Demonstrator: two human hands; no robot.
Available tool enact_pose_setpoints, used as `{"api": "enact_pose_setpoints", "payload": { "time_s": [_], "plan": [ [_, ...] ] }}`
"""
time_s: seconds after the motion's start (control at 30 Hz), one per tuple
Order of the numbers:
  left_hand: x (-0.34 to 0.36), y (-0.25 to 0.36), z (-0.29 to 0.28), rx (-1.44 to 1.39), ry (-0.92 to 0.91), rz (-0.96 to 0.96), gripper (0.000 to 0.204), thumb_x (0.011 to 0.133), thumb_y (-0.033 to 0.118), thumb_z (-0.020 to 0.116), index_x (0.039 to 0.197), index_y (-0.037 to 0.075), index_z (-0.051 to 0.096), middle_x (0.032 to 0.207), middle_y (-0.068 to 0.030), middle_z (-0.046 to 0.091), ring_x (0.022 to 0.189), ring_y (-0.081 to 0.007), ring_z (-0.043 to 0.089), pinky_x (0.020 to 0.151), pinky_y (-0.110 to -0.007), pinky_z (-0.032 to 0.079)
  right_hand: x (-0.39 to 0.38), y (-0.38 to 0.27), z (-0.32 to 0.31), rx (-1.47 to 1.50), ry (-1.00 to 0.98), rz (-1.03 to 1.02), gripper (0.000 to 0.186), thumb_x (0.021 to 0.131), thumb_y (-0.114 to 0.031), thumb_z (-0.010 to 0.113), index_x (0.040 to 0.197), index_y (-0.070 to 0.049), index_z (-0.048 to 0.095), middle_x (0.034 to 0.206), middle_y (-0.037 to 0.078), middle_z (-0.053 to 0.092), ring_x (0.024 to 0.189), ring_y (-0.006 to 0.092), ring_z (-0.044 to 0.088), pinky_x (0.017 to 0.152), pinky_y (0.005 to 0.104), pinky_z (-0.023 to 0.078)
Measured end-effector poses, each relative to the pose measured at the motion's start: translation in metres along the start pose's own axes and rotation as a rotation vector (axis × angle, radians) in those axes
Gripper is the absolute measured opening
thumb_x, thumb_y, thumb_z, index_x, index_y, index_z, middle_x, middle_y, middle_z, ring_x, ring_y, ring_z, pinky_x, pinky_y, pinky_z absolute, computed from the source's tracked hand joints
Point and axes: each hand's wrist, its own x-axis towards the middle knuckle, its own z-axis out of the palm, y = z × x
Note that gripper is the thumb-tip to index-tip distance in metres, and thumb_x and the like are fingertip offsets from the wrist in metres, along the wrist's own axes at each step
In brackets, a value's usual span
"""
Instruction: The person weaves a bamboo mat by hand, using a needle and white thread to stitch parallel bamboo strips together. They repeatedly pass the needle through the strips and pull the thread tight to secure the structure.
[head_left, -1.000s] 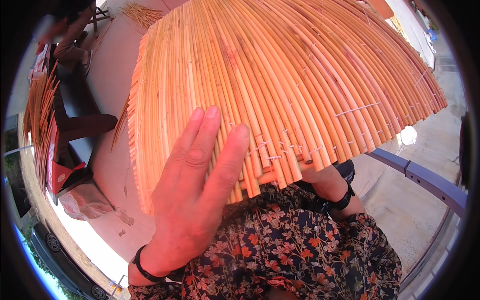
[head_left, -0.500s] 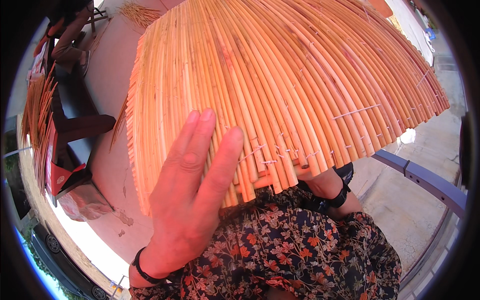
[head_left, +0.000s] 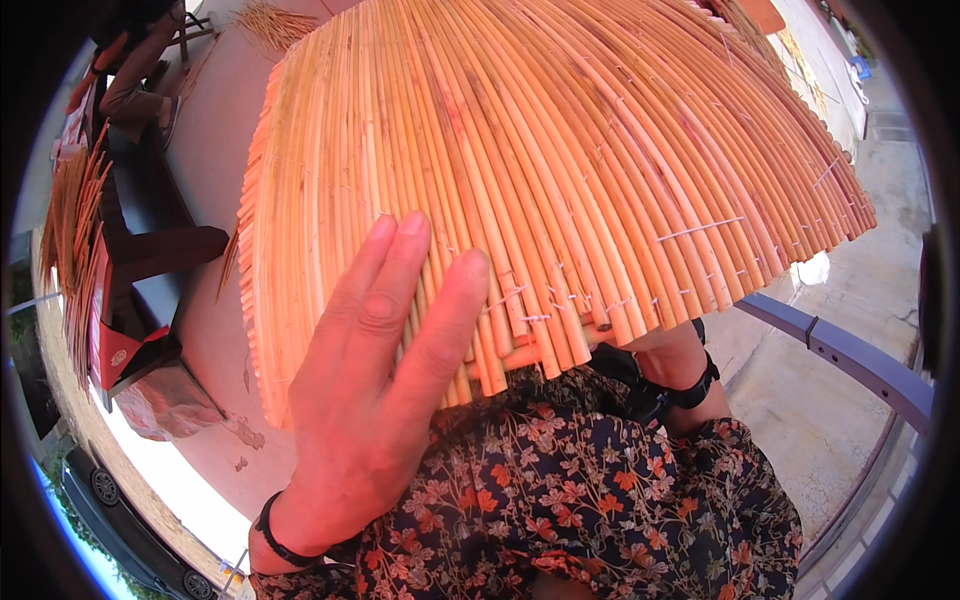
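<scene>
A panel of straight tan reeds, laid side by side and tied with short white threads, fills the middle of the view above my lap. My left hand lies on its near left part, palm down, with outstretched fingers along the reeds. Beneath the near edge, where the reed ends are uneven, a crosswise rod shows. My right hand reaches under that edge from the right; its fingers are hidden by the panel.
A dark bench with a bundle of thin stalks stands at left. Loose stalks lie on the floor at the far left, near a person's leg. A grey metal bar curves along the right.
The reed panel has shifted slightly left, its right corner dropping a little. My left hand stays flat on it, and my right hand remains under the near edge.
</scene>
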Motion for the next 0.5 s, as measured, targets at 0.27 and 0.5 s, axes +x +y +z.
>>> {"api": "enact_pose_setpoints", "payload": {
  "time_s": [0.27, 0.5],
  "plan": [
    [0.001, 0.003, 0.000, 0.018, -0.026, 0.002, 0.048, 0.079, -0.006, 0.064, 0.127, -0.002, 0.067, 0.138, -0.0263, 0.060, 0.128, -0.0433, 0.060, 0.108, -0.046, 0.049, 0.002, 0.008, -0.003, 0.015, 0.023, 0.066, 0.026, 0.096, -0.005, 0.066, 0.115, 0.012, 0.071, 0.118, 0.019, 0.073, 0.109, 0.0244, 0.071, 0.100, 0.0342, 0.053],
    [0.001, 0.004, 0.000, 0.009, -0.025, -0.007, 0.049, 0.081, -0.008, 0.061, 0.130, -0.002, 0.066, 0.141, -0.0259, 0.058, 0.132, -0.0426, 0.057, 0.109, -0.046, 0.048, 0.009, 0.000, 0.006, -0.165, 0.129, 0.056, 0.025, 0.096, -0.003, 0.065, 0.116, 0.011, 0.071, 0.116, 0.019, 0.074, 0.108, 0.0249, 0.071, 0.099, 0.0337, 0.054]
  ]
}}
